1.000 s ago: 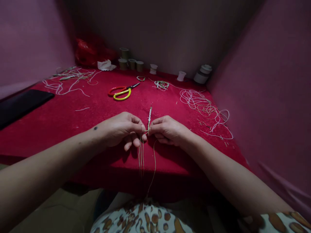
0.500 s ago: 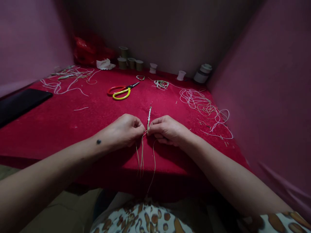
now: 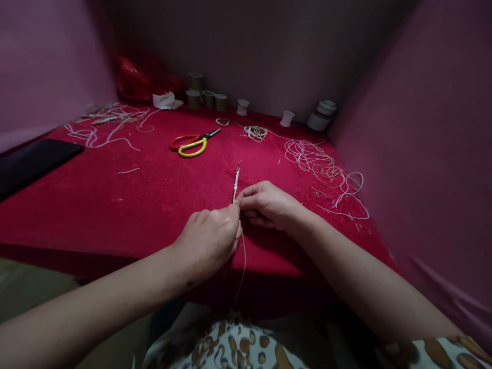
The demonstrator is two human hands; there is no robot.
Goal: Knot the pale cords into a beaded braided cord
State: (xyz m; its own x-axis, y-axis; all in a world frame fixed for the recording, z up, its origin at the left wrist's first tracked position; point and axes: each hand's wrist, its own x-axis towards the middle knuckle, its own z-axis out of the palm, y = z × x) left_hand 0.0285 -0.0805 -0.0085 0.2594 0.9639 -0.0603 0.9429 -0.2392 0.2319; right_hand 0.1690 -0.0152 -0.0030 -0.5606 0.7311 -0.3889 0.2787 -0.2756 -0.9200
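In head view, pinches the lower end of the braided cord between thumb and fingers of the right hand. Keeps the left hand curled inward, with back turned up, its finger side touching the right fingertips. Cannot tell if holding a strand inside this left hand, because of hidden fingers. Shows the braided cord over the red cloth, near the front edge, pointing away from the body, pale in upper part and greenish close to the fingers. Shows also one thin strand hanging below the right hand, down past the table edge.

Beyond the hands, has on the cloth the scissors with one red and one yellow handle, and, to the right of them, a small cord ring and a coiled bundle. Farther right, has a loose cord tangle; at far left, a black flat object and another cord heap. Along the back, has a red plastic bag, white crumpled paper, spools and a white-capped container.
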